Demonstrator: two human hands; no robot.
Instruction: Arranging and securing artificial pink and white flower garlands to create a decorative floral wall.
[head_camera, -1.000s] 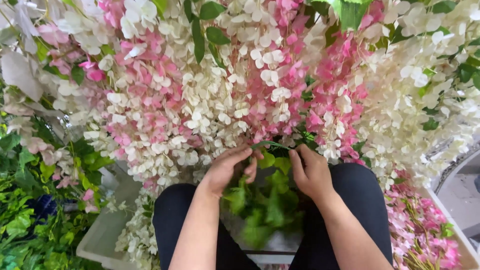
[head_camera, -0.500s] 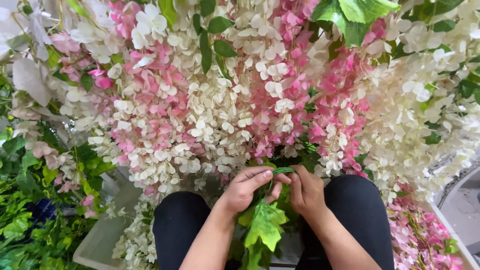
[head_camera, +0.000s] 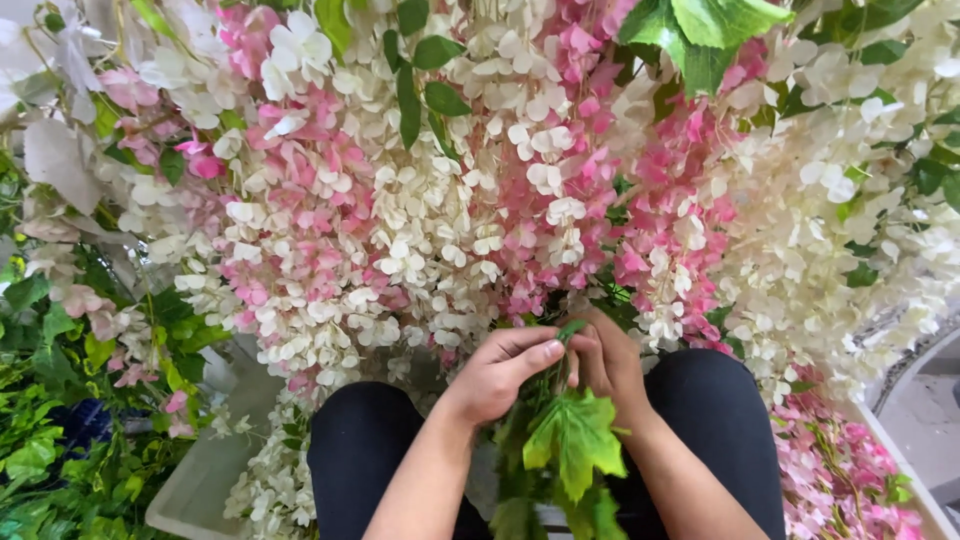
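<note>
Pink and white flowers (head_camera: 420, 230) hang above both hands, left hand (head_camera: 500, 372) and right hand (head_camera: 607, 355) pinching a leafy green stem (head_camera: 572, 440) tight so it stays up.

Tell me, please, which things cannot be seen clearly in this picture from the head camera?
- Stem of the leafy sprig: hidden between the left hand and right hand.
- Fingertips of the right hand: covered by the left hand and the flowers.
- White tray: cut off by the lower edge.
- What the flowers hang on: buried under blossoms.
</note>
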